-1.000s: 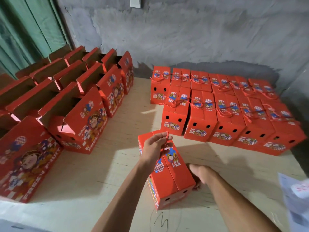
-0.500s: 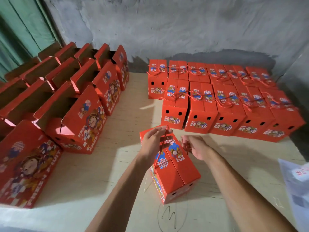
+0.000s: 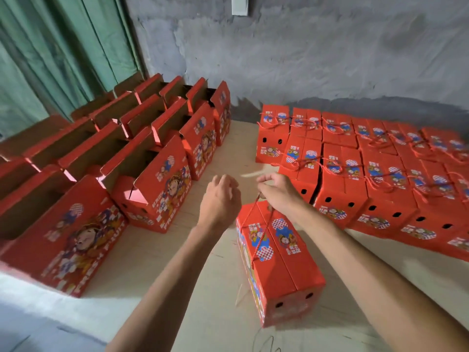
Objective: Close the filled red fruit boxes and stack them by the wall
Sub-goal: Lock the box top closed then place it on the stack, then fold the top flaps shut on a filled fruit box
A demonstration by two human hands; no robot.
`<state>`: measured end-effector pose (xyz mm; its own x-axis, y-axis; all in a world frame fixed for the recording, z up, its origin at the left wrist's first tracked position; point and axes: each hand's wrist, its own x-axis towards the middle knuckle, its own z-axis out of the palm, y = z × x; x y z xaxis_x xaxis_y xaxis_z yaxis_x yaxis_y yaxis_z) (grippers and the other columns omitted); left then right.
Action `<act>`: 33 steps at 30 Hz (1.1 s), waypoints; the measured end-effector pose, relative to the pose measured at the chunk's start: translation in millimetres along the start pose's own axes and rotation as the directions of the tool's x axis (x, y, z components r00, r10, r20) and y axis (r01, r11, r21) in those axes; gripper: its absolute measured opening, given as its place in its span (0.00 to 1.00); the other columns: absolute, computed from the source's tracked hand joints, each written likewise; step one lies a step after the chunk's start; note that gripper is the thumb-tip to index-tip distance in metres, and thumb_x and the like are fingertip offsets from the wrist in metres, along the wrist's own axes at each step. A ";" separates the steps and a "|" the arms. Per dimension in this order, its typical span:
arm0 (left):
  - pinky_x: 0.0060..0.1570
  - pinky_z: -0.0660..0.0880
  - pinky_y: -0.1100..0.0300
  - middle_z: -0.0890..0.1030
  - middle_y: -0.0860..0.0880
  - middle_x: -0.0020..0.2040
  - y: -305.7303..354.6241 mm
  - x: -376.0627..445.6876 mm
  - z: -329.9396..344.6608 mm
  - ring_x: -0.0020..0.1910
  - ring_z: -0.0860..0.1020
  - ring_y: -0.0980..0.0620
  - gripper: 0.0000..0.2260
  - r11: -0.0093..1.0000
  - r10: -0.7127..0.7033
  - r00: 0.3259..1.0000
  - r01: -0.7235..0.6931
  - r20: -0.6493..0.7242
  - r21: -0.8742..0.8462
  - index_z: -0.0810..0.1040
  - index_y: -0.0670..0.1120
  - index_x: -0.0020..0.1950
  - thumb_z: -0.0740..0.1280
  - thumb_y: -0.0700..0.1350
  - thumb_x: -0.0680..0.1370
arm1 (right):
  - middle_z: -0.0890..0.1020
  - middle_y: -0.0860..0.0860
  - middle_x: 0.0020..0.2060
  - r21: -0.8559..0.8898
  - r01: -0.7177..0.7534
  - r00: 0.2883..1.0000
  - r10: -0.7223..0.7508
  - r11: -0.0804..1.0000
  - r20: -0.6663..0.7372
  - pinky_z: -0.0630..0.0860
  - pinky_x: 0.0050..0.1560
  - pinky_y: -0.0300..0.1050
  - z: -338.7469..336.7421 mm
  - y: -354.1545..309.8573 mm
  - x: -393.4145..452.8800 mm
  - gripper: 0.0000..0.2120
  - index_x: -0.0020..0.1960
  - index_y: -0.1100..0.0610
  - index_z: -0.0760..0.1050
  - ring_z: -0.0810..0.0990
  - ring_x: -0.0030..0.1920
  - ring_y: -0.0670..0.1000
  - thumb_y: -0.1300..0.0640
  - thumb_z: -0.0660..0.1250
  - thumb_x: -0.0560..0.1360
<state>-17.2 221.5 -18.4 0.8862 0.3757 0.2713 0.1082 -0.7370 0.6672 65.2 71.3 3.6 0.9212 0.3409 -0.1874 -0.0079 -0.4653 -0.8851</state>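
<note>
A closed red fruit box (image 3: 281, 265) lies in front of me on the pale wooden table (image 3: 203, 295), its top flaps folded together and two dark holes in its near end. A red cord handle (image 3: 255, 235) rises taut from its top. My right hand (image 3: 276, 191) pinches the upper end of that cord above the box's far end. My left hand (image 3: 219, 200) hovers just left of it with loosely curled fingers, holding nothing. Several closed red boxes (image 3: 355, 174) stand packed in rows by the grey wall (image 3: 304, 59) at the right.
Several open red boxes (image 3: 142, 168) with raised flaps stand in rows on the left, up to a green curtain (image 3: 50, 59). A strip of bare table runs between the two groups. Pen scribbles (image 3: 266, 344) mark the table near its front edge.
My left hand has let go of the box top and lifted away to the left. My right hand has come up from the box's side and now pulls the cord handle upward.
</note>
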 end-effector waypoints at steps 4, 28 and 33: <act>0.61 0.75 0.44 0.74 0.44 0.66 -44.2 46.5 -42.1 0.64 0.72 0.43 0.17 0.943 -0.060 0.998 0.066 -0.028 0.327 0.73 0.45 0.68 0.65 0.49 0.80 | 0.82 0.53 0.42 0.050 0.036 0.993 -0.030 0.998 -0.112 0.70 0.25 0.39 3.6 -28.5 39.4 0.05 0.49 0.53 0.76 0.75 0.25 0.42 0.62 0.64 0.78; 0.40 0.82 0.51 0.82 0.42 0.43 -189.3 208.9 -87.1 0.38 0.81 0.43 0.08 0.915 -0.251 0.932 0.140 0.263 0.378 0.77 0.39 0.45 0.66 0.43 0.80 | 0.84 0.53 0.35 0.083 -0.099 0.884 0.126 0.992 -0.450 0.68 0.30 0.43 6.7 -68.8 270.2 0.07 0.36 0.56 0.77 0.71 0.28 0.50 0.60 0.64 0.71; 0.49 0.81 0.48 0.80 0.44 0.44 -164.8 176.1 -84.9 0.46 0.82 0.40 0.10 0.889 -0.191 0.911 0.003 0.365 0.458 0.76 0.41 0.45 0.66 0.47 0.80 | 0.82 0.61 0.41 0.026 -0.100 0.911 0.102 0.995 -0.399 0.74 0.41 0.49 10.2 -56.8 260.4 0.09 0.45 0.64 0.81 0.78 0.39 0.56 0.62 0.63 0.75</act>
<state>82.7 456.8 -21.7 0.9513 0.2782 -0.1330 0.3051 -0.9115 0.2758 301.5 194.8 0.7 0.9938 -0.0632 -0.0914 -0.1105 -0.4759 -0.8725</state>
